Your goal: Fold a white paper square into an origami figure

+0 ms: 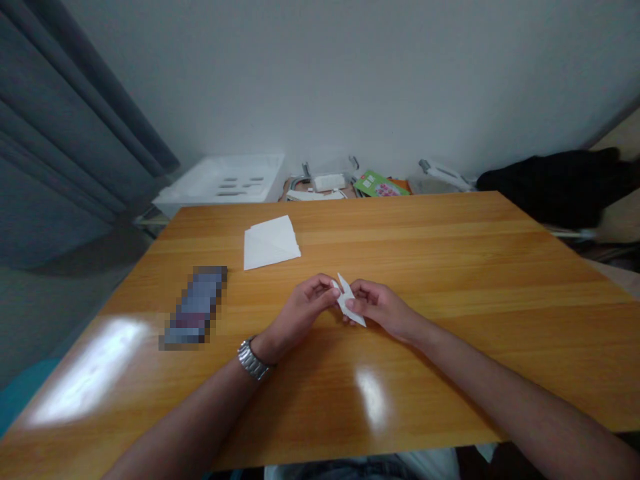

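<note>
A small folded white paper piece (347, 300) with pointed ends is held over the middle of the wooden table (450, 267). My left hand (300, 313), with a metal watch on the wrist, pinches its left side with thumb and fingers. My right hand (380, 308) pinches its right side, fingers curled. Both hands rest low, just above the tabletop.
A loose stack of white paper sheets (271, 243) lies at the back left of the table. A blurred dark rectangular object (195, 305) lies left of my hands. Beyond the table's far edge sit a white tray (225, 179), scattered items and a black bag (560, 180).
</note>
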